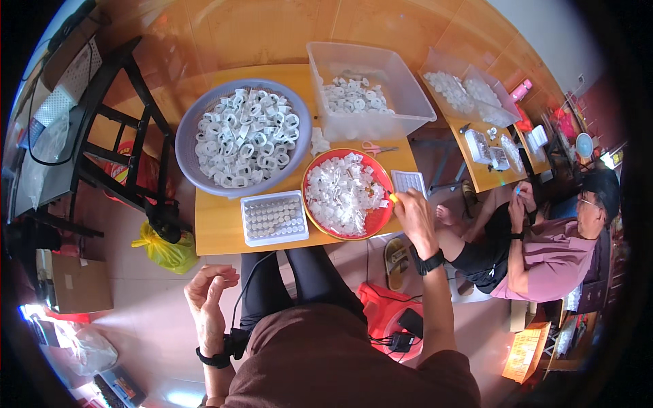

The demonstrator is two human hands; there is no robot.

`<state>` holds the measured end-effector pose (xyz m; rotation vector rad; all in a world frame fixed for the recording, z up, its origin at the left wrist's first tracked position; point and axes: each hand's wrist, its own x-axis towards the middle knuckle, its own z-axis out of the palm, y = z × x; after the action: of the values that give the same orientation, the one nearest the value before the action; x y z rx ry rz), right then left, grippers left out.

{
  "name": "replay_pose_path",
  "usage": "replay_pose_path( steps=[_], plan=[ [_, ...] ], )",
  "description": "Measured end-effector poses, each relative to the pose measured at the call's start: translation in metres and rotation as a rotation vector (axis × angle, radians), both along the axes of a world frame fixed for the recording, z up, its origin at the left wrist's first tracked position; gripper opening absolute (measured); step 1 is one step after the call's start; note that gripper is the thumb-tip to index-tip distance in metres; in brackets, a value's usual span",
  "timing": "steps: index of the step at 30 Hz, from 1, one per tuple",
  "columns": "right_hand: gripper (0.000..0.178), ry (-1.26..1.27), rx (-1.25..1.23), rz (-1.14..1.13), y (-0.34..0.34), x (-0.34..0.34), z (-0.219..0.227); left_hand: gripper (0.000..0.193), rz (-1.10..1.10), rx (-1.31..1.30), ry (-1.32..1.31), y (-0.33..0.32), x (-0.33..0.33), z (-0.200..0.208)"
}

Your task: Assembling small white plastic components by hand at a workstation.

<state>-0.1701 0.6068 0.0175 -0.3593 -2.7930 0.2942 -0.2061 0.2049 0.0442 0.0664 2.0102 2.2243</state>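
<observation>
My right hand is at the right edge of a round red tray, its fingers pinched on a small yellow piece whose kind I cannot make out. Small clear and white plastic parts are heaped in that tray. In front of the table's near edge, beside my left thigh, hovers my left hand; its fingers are stretched and the thumb stands apart, with nothing seen in them. A white box of small round parts in rows lies left of the red tray, nearest to my left hand.
A blue-grey basket of white ring-shaped parts and a clear plastic bin of white parts stand farther back. Scissors and a white tray lie near the red tray. A co-worker sits at the right.
</observation>
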Motion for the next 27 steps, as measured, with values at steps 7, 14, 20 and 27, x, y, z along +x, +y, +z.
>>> replay_pose_path(
  steps=[7,14,20,27],
  plan=[
    [0.015,-0.028,0.153,0.014,0.018,-0.020,-0.031,0.022,-0.019,0.055,-0.022,0.015,0.002,0.008],
    [0.015,-0.046,0.133,0.120,0.012,-0.014,-0.020,0.024,-0.024,0.015,-0.056,0.019,0.000,0.005],
    [0.019,-0.038,0.139,0.076,0.011,-0.014,-0.025,0.025,-0.035,0.021,-0.029,0.021,-0.003,0.003],
    [0.024,0.086,0.107,0.024,-0.001,-0.014,-0.025,0.023,-0.010,0.022,-0.064,0.017,-0.003,0.001]
  ],
)
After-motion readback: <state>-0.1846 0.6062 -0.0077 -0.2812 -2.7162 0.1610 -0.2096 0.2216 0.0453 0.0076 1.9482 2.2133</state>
